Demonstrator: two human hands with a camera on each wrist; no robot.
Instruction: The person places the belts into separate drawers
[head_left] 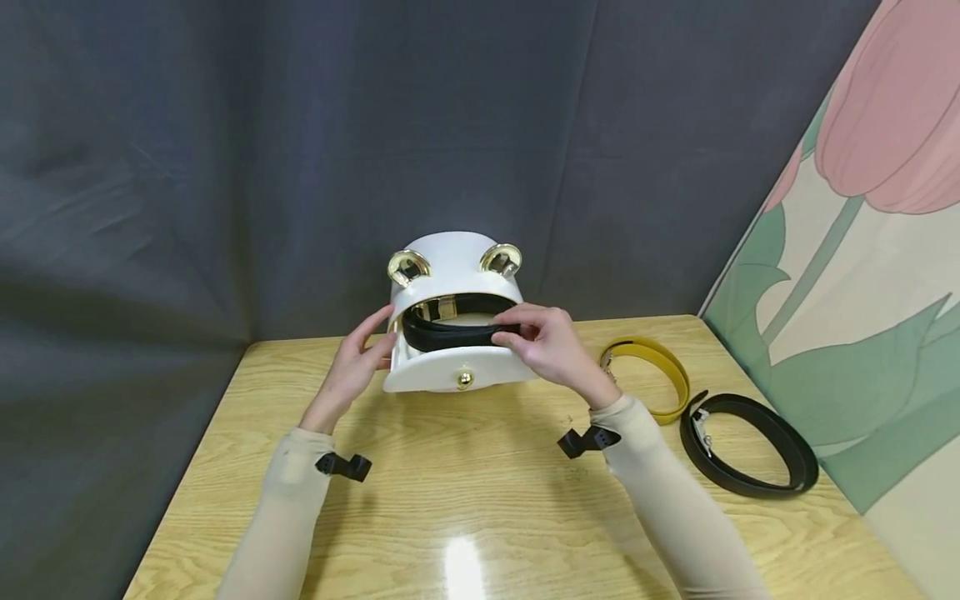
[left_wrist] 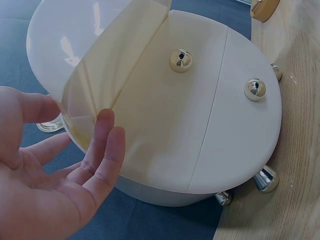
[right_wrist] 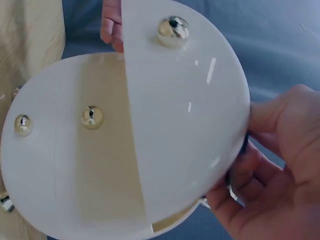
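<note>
A rounded white storage box (head_left: pixel 459 250) with gold trim stands at the back of the table. Its tilted-out front compartment (head_left: pixel 420 375) has a gold knob. Inside lies a coiled black belt (head_left: pixel 442 338), its metal buckle (head_left: pixel 446 307) showing toward the back. With thumb and fingers, my right hand (head_left: pixel 551 346) pinches the belt's right end at the compartment's rim. In the right wrist view, the tilted white panel (right_wrist: pixel 185 105) hides most of the belt. My left hand (head_left: pixel 351 365) touches the compartment's left edge with its fingers fairly straight.
A coiled yellow belt (head_left: pixel 667 358) and another coiled black belt (head_left: pixel 802 458) lie on the table to the right. Dark curtain (head_left: pixel 420 125) hangs behind the box. A tulip-patterned panel (head_left: pixel 847 333) borders the right side. Lower gold knobs (left_wrist: pixel 255 89) dot the box's front.
</note>
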